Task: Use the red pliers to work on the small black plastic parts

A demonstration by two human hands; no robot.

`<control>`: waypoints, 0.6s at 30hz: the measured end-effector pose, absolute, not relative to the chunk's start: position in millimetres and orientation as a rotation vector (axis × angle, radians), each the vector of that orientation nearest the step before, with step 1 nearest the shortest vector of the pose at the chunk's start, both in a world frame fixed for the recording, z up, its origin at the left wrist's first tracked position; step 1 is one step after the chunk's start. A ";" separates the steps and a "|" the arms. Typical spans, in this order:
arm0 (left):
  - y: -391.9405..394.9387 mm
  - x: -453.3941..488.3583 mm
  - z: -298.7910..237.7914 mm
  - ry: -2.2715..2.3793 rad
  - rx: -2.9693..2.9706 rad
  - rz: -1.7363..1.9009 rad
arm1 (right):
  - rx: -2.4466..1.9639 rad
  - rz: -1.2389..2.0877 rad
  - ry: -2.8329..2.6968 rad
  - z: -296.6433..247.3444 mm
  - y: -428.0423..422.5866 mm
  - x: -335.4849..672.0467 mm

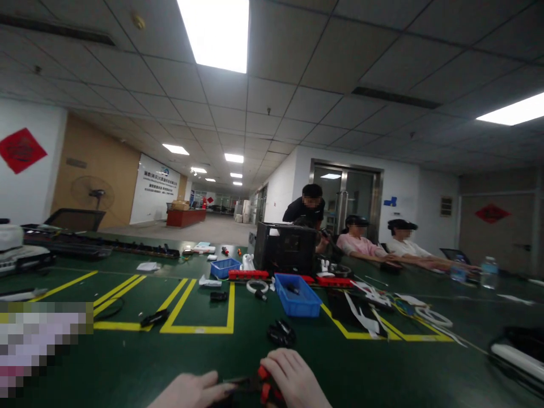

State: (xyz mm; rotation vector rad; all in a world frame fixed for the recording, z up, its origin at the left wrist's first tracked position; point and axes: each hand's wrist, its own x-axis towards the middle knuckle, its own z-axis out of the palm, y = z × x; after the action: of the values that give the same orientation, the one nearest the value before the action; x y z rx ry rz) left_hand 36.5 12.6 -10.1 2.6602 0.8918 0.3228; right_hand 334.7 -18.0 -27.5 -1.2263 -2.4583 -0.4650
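Observation:
At the bottom edge of the head view, my right hand [293, 377] is closed around red-handled pliers [264, 391], whose dark jaws point left. My left hand [191, 390] lies just beside the jaws, its thumb and fingers pinched together at their tip. Something small and dark shows under those fingers, too hidden to name. A coiled black cable [281, 333] rests on the green table [140, 362] just beyond my hands.
Ahead stand a blue bin [297, 300] with a black item inside, a smaller blue bin [225, 267], red power strips [249, 275] and a black box-shaped case [287, 247]. Yellow tape [198, 329] marks the table. Several people sit or lean at the far side. Water bottles [489, 273] stand right.

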 end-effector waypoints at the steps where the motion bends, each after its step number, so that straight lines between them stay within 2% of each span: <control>1: 9.2 34.9 -7.8 0.908 2.689 0.294 | -1.290 -0.377 -2.443 -20.0 -26.3 329.0; 4: 0.8 29.3 -0.2 0.922 2.738 0.287 | -1.382 -0.266 -2.415 -2.5 -43.4 315.7; 8: 0.1 24.4 3.1 0.859 2.766 0.332 | -1.395 -0.390 -2.370 1.8 -45.0 311.7; 18: 3.0 20.2 0.6 0.865 2.695 0.424 | -1.277 -0.360 -2.387 -2.4 -33.6 307.6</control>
State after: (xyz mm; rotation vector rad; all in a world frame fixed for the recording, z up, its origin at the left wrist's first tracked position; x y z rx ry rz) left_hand 20.2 3.0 0.6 2.6953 0.8650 0.4239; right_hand 307.6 -33.6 -2.4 -1.2771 -2.3867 -0.3600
